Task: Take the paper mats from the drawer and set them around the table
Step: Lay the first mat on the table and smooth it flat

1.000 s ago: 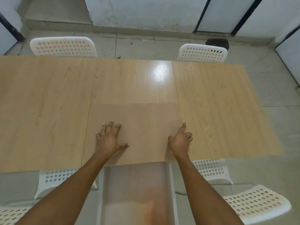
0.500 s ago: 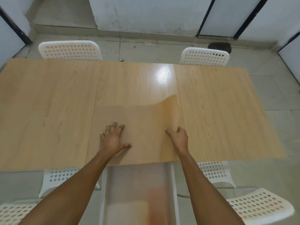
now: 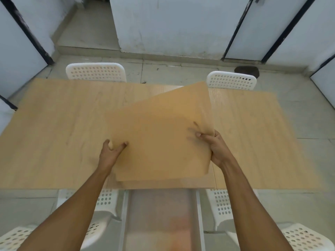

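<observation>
**Over the table's near edge: one paper mat lifted in both hands**

Above the wooden table (image 3: 54,138), a tan paper mat (image 3: 159,134) is held up and tilted, its far right corner raised toward the far right chair (image 3: 231,80). Its long axis runs left to right, skewed upward on the right. White perforated chairs stand at the far side, one on the left (image 3: 96,72), and more show below the near edge (image 3: 220,205). An open drawer (image 3: 161,220) juts out beneath the table, blurred. The left hand (image 3: 110,153) pinches the mat's left edge, thumb on top. The right hand (image 3: 214,145) grips the right edge, fingers curled behind. Under it, more mats (image 3: 163,184) lie flat; their number is unclear. The lifted sheet hides the table's middle.
</observation>
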